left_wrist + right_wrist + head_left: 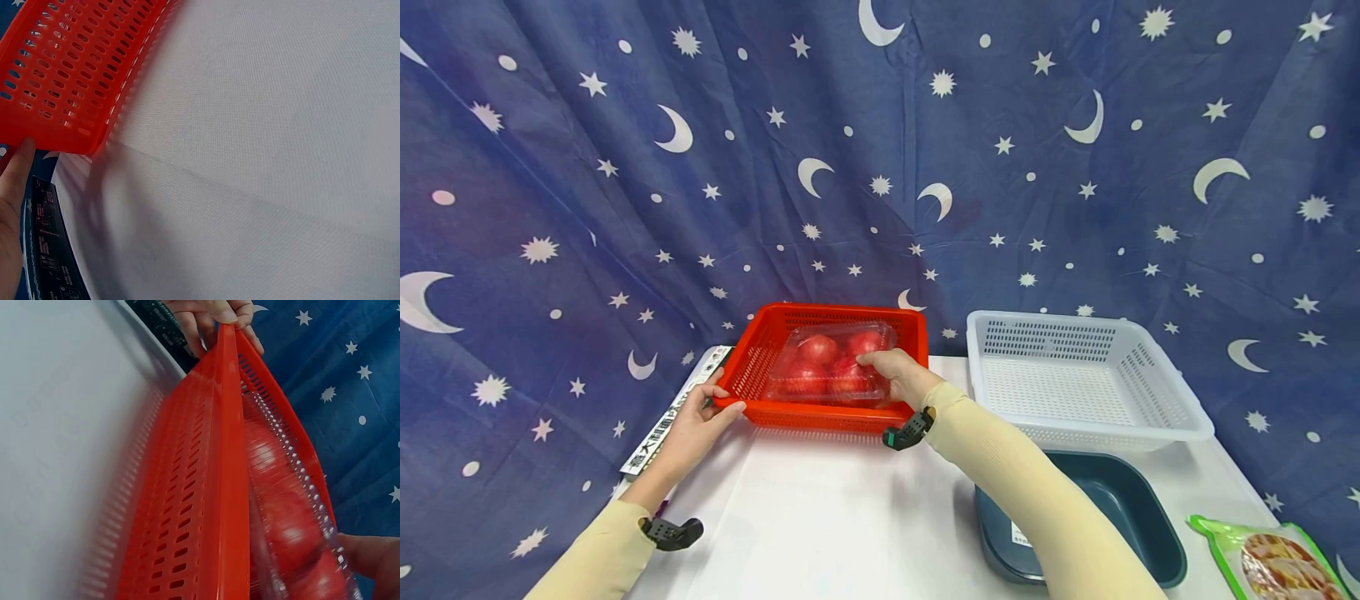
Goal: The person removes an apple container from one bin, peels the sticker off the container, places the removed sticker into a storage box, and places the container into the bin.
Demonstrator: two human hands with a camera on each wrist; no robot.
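Observation:
A red slotted basket [752, 367] stands at the back of the white table [820, 517]. In it lies a clear plastic pack of red round fruit [820, 371]. My right hand [883, 368] reaches over the near rim and grips the pack's right end, fingers curled on its lid. My left hand [724, 407] pinches the basket's near-left corner, thumb on the rim. The right wrist view shows the basket wall [200, 500], the pack [287, 537], my left hand's fingers [212, 315] on the rim and one right fingertip [375, 556]. Only the basket [69, 69] and my left hand's edge [12, 187] appear in the left wrist view.
A white slotted basket [1150, 408] stands right of the red one, with a dark teal basin [1142, 533] in front of it. A green-edged food packet [1277, 567] lies at the near right corner. A printed sheet [662, 425] lies along the table's left edge. A starry blue cloth hangs behind.

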